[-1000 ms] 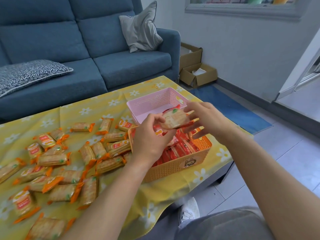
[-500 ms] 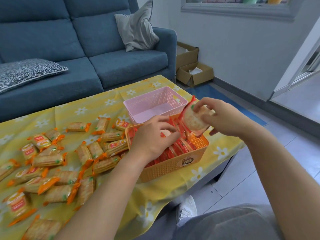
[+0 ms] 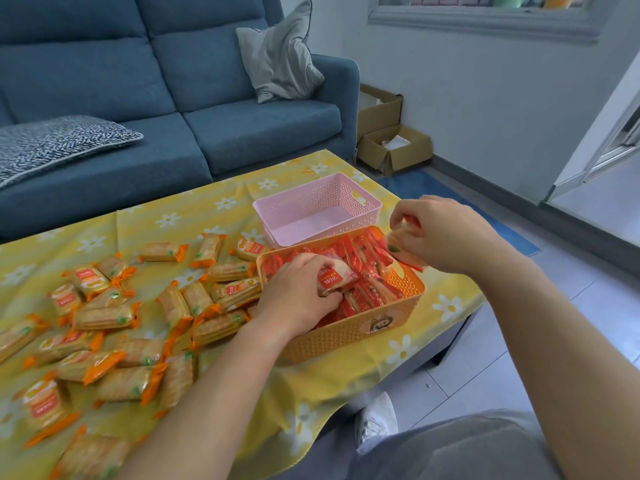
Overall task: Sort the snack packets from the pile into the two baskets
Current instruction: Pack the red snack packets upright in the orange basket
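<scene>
An orange basket [image 3: 360,329] near the table's front right holds several red snack packets. Behind it stands a pink basket [image 3: 313,192] with nothing inside. My left hand [image 3: 294,292] reaches into the orange basket and grips a red packet [image 3: 334,279]. Over the basket's far right corner, my right hand [image 3: 440,233] holds another red-trimmed cracker packet [image 3: 398,239], mostly hidden by the fingers. A pile of orange cracker packets [image 3: 114,320] spreads across the yellow cloth to the left.
The table wears a yellow daisy-print cloth [image 3: 166,220]. A blue sofa [image 3: 173,98] with a grey cushion stands behind it. Cardboard boxes [image 3: 391,143] sit on the floor by the wall. My knee and a white shoe [image 3: 375,420] are at the lower right.
My right hand carried its packet from above the basket's middle to its far right corner. My left hand dropped into the orange basket and took hold of a red packet.
</scene>
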The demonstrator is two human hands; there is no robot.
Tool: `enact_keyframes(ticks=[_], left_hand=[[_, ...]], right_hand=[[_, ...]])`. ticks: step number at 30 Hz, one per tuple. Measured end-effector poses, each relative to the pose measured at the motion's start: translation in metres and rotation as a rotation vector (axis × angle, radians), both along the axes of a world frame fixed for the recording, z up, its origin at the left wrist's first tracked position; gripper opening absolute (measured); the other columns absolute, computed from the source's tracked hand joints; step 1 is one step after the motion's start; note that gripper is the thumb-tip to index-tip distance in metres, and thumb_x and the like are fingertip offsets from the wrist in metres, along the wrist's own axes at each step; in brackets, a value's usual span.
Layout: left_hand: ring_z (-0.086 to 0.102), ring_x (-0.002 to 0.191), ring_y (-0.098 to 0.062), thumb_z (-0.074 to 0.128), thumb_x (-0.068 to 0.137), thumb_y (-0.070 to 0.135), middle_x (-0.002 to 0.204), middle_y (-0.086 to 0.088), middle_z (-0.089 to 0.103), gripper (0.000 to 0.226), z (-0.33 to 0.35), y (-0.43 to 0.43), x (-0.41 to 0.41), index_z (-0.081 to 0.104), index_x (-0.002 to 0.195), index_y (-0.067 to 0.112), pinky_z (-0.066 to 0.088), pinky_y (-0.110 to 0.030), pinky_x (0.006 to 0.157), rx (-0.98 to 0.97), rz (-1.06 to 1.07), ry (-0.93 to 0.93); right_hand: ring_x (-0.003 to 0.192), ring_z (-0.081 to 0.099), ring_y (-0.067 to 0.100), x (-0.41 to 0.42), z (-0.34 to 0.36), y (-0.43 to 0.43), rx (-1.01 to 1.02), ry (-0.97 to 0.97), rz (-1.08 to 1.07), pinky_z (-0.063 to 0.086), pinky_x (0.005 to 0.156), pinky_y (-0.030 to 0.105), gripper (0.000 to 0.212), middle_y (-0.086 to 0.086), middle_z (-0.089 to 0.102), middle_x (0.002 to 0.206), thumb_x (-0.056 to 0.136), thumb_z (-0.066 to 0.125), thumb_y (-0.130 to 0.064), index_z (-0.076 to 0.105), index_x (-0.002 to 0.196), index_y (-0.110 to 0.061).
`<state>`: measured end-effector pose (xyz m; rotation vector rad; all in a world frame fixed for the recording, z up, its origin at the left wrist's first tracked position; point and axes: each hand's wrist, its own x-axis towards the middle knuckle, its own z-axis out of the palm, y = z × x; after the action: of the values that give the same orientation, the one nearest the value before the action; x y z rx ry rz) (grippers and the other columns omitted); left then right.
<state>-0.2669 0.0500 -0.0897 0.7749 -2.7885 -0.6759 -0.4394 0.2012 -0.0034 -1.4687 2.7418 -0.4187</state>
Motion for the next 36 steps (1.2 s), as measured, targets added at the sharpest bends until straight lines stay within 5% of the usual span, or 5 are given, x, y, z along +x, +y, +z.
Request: enact_keyframes(ticks=[5,8,21,28,36], left_hand=[[0.059,0.094,-0.009,0.070,0.083,0.047,0.114,0.015,0.058,0.042,0.000,0.002,0.003,0.060,0.123,0.036,0.047,-0.030,0.081,-0.002,0.036,0.135],[0.057,0.081,0.002,0.066,0.081,0.054,0.098,0.020,0.059,0.033,0.003,0.006,0.003,0.063,0.112,0.040,0.044,-0.024,0.069,0.045,0.087,0.256],[0.064,0.082,0.006,0.071,0.089,0.036,0.093,0.017,0.070,0.020,0.008,0.013,-0.006,0.066,0.109,0.034,0.051,-0.013,0.067,0.386,0.157,0.543],[0.073,0.093,-0.036,0.055,0.099,0.037,0.099,-0.006,0.075,0.021,0.026,0.029,-0.017,0.070,0.102,0.022,0.060,-0.049,0.076,0.990,0.292,0.597],[0.070,0.106,-0.028,0.035,0.106,0.048,0.107,0.008,0.076,0.042,0.027,0.046,-0.027,0.074,0.109,0.033,0.055,-0.045,0.094,1.090,0.153,0.541]], right_hand=[[0.084,0.062,0.019,0.010,-0.021,-0.016,0.173,-0.051,-0.027,0.054,0.065,0.031,0.028,0.002,0.065,0.097,0.095,0.056,-0.027,0.056,0.122,-0.021],[0.078,0.066,0.021,0.010,-0.027,-0.029,0.153,-0.028,-0.096,0.060,0.065,0.035,0.028,0.006,0.067,0.090,0.092,0.067,-0.032,0.063,0.109,-0.010],[0.089,0.066,0.031,0.011,-0.053,-0.028,0.436,-0.321,-0.025,0.053,0.072,0.042,0.031,0.014,0.071,0.102,0.095,0.039,-0.003,0.067,0.107,0.002],[0.077,0.071,0.009,0.017,-0.009,-0.012,-0.351,-0.393,-0.072,0.061,0.073,0.033,0.023,-0.006,0.072,0.085,0.097,0.050,-0.010,0.070,0.101,-0.021],[0.088,0.065,0.009,0.023,-0.012,-0.015,-0.271,-0.478,-0.083,0.060,0.077,0.035,0.041,-0.009,0.065,0.103,0.090,0.062,-0.057,0.059,0.116,-0.025]])
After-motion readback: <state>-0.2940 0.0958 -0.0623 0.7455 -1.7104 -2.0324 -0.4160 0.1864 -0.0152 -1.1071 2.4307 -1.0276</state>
